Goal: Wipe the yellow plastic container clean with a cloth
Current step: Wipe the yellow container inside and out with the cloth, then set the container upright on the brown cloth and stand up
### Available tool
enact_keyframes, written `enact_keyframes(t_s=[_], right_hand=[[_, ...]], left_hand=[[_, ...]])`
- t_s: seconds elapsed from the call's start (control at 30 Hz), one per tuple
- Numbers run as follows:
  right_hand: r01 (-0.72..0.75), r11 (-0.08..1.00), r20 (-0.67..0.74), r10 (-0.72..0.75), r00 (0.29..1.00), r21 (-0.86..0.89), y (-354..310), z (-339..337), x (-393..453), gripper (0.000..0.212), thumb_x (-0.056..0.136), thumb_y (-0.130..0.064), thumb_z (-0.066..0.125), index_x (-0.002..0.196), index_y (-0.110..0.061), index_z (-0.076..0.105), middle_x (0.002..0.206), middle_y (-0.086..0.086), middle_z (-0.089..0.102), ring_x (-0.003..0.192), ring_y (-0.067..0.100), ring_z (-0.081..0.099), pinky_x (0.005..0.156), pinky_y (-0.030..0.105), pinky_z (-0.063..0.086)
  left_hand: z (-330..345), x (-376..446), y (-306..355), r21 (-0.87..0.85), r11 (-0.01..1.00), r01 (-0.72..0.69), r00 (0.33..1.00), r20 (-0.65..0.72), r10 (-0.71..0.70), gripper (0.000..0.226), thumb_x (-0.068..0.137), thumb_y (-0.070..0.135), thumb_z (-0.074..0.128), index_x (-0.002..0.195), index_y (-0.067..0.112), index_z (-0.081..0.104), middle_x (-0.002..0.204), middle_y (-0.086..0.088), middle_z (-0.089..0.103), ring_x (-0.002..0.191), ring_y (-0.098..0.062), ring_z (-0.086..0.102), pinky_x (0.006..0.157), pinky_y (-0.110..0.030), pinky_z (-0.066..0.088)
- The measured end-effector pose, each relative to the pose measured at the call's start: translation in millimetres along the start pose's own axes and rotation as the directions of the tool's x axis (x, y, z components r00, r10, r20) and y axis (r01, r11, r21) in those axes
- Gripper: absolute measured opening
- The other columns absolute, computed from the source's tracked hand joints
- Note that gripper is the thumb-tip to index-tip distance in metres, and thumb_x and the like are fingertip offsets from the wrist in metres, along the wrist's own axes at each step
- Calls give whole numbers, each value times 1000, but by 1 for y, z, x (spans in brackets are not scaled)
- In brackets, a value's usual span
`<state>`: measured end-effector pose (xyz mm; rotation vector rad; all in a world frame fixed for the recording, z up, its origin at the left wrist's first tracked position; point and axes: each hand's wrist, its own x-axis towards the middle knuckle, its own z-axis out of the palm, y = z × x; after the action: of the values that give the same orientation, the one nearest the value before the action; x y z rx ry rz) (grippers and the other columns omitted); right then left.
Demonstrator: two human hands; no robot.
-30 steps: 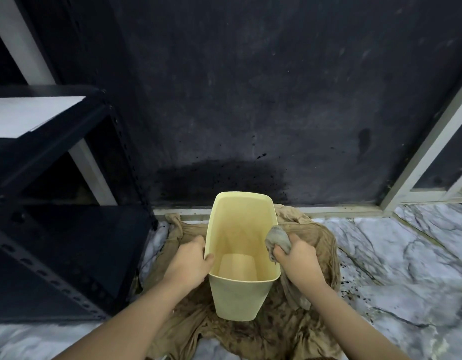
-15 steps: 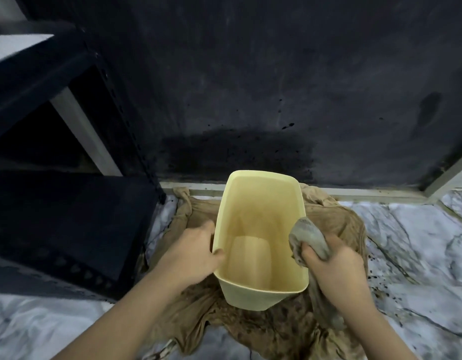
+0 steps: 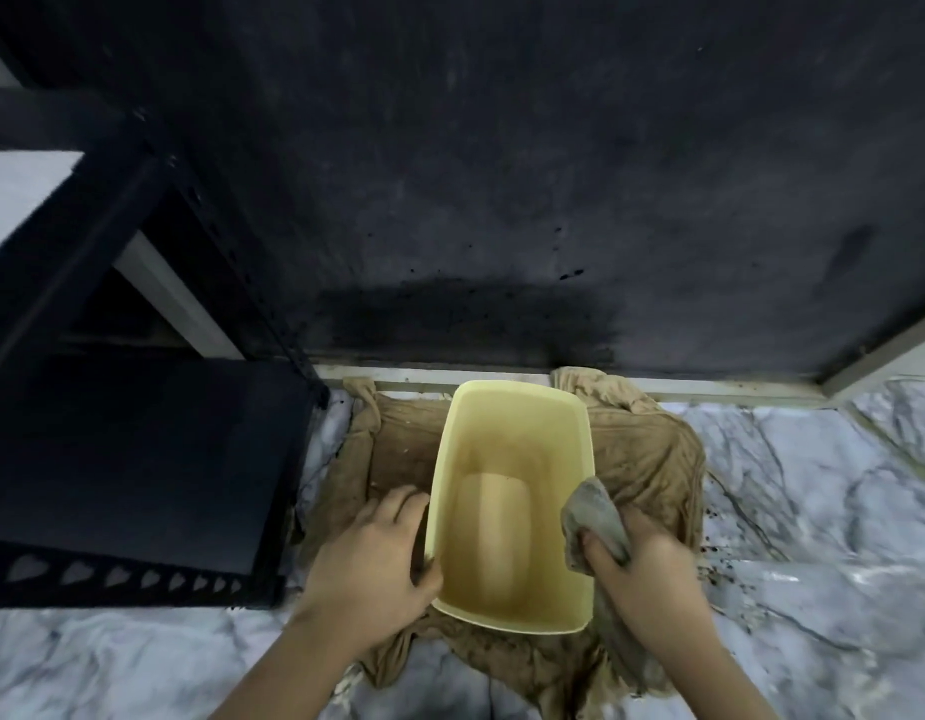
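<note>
Hands flank the yellow plastic container (image 3: 512,504), which stands upright and open-topped on a stained brown rag (image 3: 647,454) spread over the marble floor (image 3: 813,511), close to the foot of the dark wall (image 3: 502,174). The left hand (image 3: 369,569) is curled around the container's left side, thumb hooked at the rim — a steadying hold. The right hand (image 3: 645,579) grips a bunched grey cloth (image 3: 593,517), its wad touching the outside of the right rim and a tail hanging below the wrist.

Brownish film clouds the inner walls and the floor of the tub, so the inside looks like the real work. From where I stand, the cloth needs to go over the rim and down, with a flat pad of it pressed against each wall in turn and pulled upward, so dirt comes out rather than pooling at the bottom. The left hand should bear down, since a light tub will probably tip or skate on that loose rag under sideways pressure. Corners want a fingertip behind the cloth — and a refold once a face is soiled.
</note>
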<state>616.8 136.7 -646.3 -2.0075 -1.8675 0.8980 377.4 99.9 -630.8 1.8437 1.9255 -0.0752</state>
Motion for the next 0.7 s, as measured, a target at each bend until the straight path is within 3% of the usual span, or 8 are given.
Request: enact_keyframes(t_s=[0.13,0.3,0.4,0.47,0.7], right_hand=[[-53,993,109,64,992,-103,-17,-17,-14,22,88,-30,54,100,-11,55,84,3,53,79,24,58,59,29,41],[-71,984,198,104,975,-163,-41,-49,-44,15,87,-29,51,85,-18,42,98,10,62,89,28,61,65,31,42],[-56,983,217,95,971,-177,-59,-76,-61,13,86,-27,52,89,-15,49,103,12,63,95,29,61,66,29,39],[-36,982,208,75,975,-188,-71,-97,-71,23,86,-26,52,100,-8,56,104,13,64,95,29,62,66,28,38],[-31,973,214,81,973,-228,-126,-182,-117,31,87,-31,52,108,-8,55,108,12,63,98,30,62,74,32,46]], left_hand=[[-25,-22,11,4,999,-46,997,61,46,63,84,51,42,141,30,25,150,14,25,132,-11,36,99,-33,43],[-65,-54,29,5,998,-56,992,114,55,60,83,49,44,138,29,32,143,11,40,125,-14,45,94,-32,45],[-93,-77,40,13,999,-45,991,125,43,59,83,50,44,138,29,34,140,9,44,121,-17,50,92,-31,44],[-113,-90,47,14,999,-34,991,132,32,59,82,49,44,137,28,34,140,8,44,120,-17,50,91,-31,45],[-200,-140,87,24,998,-63,991,122,60,61,83,47,45,139,27,32,144,7,40,130,-15,40,97,-33,44]])
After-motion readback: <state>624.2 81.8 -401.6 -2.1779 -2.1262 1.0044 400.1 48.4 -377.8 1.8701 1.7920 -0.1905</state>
